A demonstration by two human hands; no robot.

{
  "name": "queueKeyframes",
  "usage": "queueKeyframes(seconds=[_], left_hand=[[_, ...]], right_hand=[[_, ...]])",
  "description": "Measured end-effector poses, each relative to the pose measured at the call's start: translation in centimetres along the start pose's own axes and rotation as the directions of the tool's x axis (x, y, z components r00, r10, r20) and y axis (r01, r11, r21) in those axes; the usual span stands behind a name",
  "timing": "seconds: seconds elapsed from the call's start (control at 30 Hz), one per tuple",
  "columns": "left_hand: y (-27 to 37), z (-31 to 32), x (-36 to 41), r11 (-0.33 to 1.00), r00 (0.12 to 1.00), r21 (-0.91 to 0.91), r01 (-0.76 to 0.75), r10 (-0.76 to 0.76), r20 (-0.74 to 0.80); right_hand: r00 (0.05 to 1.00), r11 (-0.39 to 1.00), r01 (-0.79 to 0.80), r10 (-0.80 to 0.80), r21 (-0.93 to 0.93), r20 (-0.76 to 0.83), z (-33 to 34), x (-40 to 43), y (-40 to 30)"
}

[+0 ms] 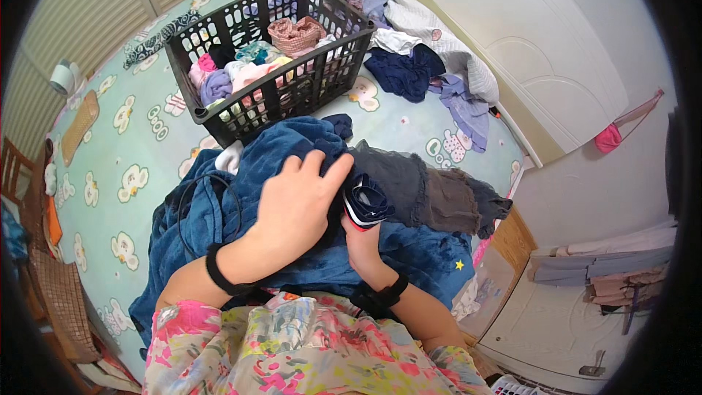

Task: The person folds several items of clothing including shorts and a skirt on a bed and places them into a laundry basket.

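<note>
My right hand (362,247) grips a rolled navy garment (368,203) with a white and red striped edge. Just left of the roll is my left hand (296,203), back up and fingers apart, over dark cloth; its palm side is hidden. Beneath both hands a blue plush blanket (219,219) lies heaped in front of me, with a thin dark cord loop (180,214) on its left part. A grey and brown sheer ruffled garment (439,192) stretches off to the right of the roll. Something white, perhaps a sock (229,158), pokes out at the blanket's far edge.
A black plastic crate (274,96) holding mixed clothes stands beyond the blanket on the patterned bed sheet (131,181). Navy clothing (406,71) and a white quilted cover (455,49) lie to its right. A tissue roll (63,78) sits at the far left.
</note>
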State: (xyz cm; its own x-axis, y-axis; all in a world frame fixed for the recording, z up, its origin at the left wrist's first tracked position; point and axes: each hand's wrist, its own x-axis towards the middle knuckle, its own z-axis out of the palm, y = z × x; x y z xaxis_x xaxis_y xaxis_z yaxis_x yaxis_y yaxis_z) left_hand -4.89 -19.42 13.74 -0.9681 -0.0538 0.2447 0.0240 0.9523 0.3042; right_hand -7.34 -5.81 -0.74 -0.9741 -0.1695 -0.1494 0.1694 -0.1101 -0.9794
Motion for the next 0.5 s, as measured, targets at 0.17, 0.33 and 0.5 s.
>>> queueKeyframes(seconds=[0.17,0.33,0.5], left_hand=[[-0.8,4.1,-0.3,0.988,0.984,0.152,0.025,-0.051,0.170],[-3.0,3.9,-1.2,0.997,0.984,0.072,-0.017,0.004,0.178],[-3.9,3.6,-2.0,0.992,0.991,-0.101,0.072,-0.060,0.117]], right_hand=[[0.999,0.999,-0.033,0.033,0.012,0.000,-1.0,0.1,0.4],[0.995,0.991,-0.082,0.088,0.106,-0.055,-1.5,0.4,1.2],[0.994,0.988,-0.095,0.100,0.123,-0.040,-1.0,0.4,1.1]])
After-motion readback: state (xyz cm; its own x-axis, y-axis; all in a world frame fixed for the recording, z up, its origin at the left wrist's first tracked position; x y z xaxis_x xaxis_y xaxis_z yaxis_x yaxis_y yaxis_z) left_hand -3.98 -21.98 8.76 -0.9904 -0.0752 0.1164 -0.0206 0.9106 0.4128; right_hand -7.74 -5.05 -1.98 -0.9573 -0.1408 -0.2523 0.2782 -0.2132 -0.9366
